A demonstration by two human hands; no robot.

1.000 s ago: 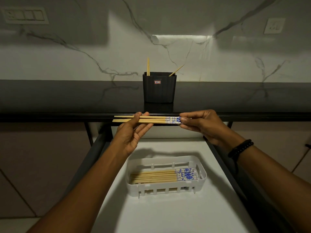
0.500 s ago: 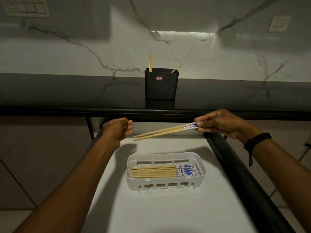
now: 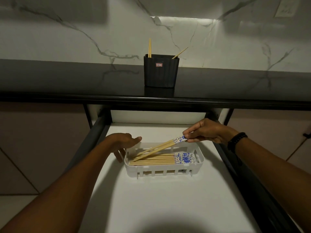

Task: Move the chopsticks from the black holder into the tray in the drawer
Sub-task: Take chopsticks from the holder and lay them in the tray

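A black ribbed holder (image 3: pixel 161 71) stands on the dark counter with three chopstick tips (image 3: pixel 149 47) sticking out of it. In the open drawer lies a white slotted tray (image 3: pixel 164 171) with several chopsticks (image 3: pixel 159 161) laid flat, blue-patterned ends to the right. My right hand (image 3: pixel 206 132) pinches the patterned end of a pair of chopsticks (image 3: pixel 159 147); the pair slants down with its thin tips inside the tray's left end. My left hand (image 3: pixel 123 142) rests at the tray's left rim, fingers loosely bent over the outside, holding nothing.
The drawer has a white floor (image 3: pixel 151 199) and dark side rails (image 3: pixel 249 182). The black counter edge (image 3: pixel 67 98) overhangs the drawer's back. Behind the counter rises a marble wall with a socket (image 3: pixel 286 9) at top right.
My right hand has carried the pair down from the counter edge until its tips are in the tray. My left hand let go of the pair and dropped to the tray's left rim.
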